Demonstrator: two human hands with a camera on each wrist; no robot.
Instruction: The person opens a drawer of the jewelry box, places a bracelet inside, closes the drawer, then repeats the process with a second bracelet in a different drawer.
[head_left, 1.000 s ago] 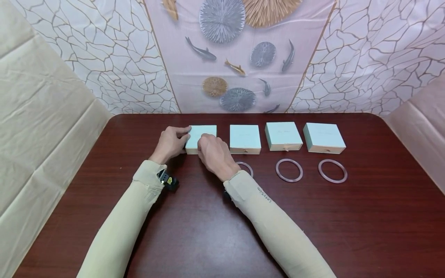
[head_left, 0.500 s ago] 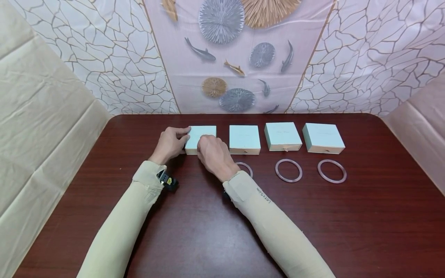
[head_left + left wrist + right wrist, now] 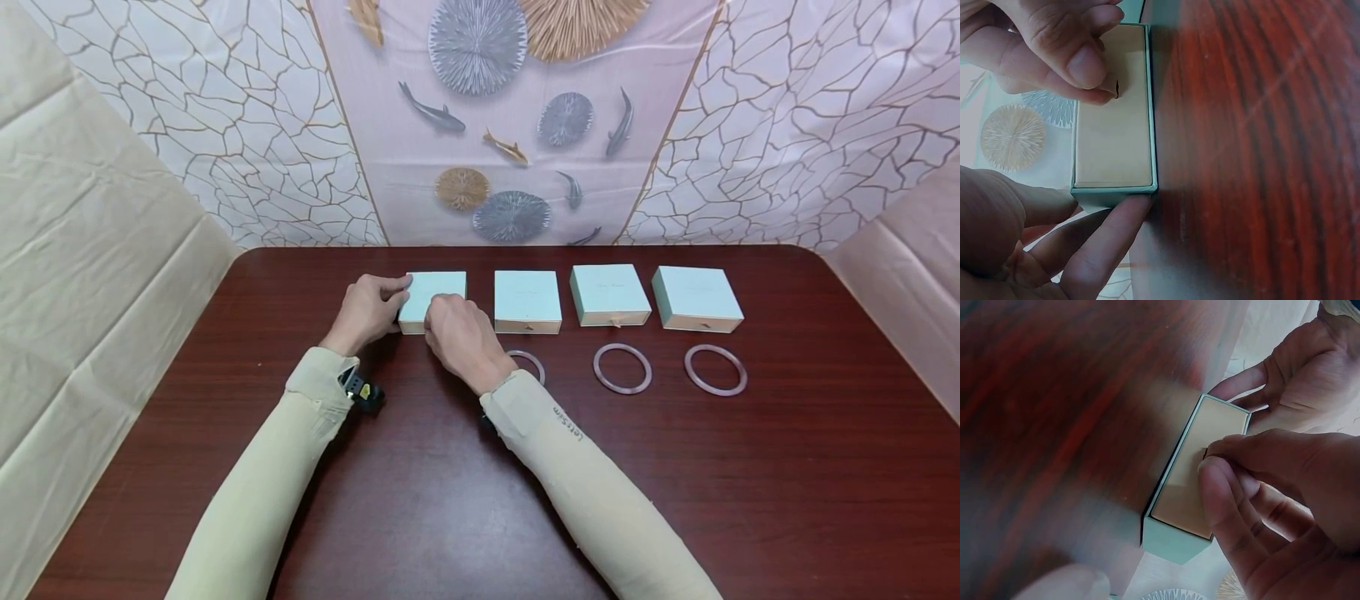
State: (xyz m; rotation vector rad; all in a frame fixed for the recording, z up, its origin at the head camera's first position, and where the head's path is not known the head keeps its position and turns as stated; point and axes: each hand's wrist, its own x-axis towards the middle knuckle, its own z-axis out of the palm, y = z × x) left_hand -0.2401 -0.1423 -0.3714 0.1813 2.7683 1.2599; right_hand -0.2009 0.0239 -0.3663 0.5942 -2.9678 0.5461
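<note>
A pale mint drawer-style gift box (image 3: 435, 285) lies at the left end of a row of matching boxes. My left hand (image 3: 362, 310) grips its left end, with fingertips against the side wall in the left wrist view. My right hand (image 3: 461, 335) is at the front, where thumb and forefinger pinch the small ribbon pull tab (image 3: 1204, 454) on the cream drawer front (image 3: 1113, 147). That drawer sits flush inside its sleeve. Most of the tab is hidden by the fingertips.
Three more mint boxes, the near one (image 3: 527, 296), a middle one (image 3: 610, 288) and a far-right one (image 3: 696, 292), stand along the back of the table (image 3: 450, 500). Before them lie three lilac bangles: one (image 3: 543, 372) partly behind my right wrist, another (image 3: 622, 392), and a third (image 3: 718, 392).
Hardly anything differs. My right hand has shifted very slightly toward me at the box front; the left hand keeps its place.
</note>
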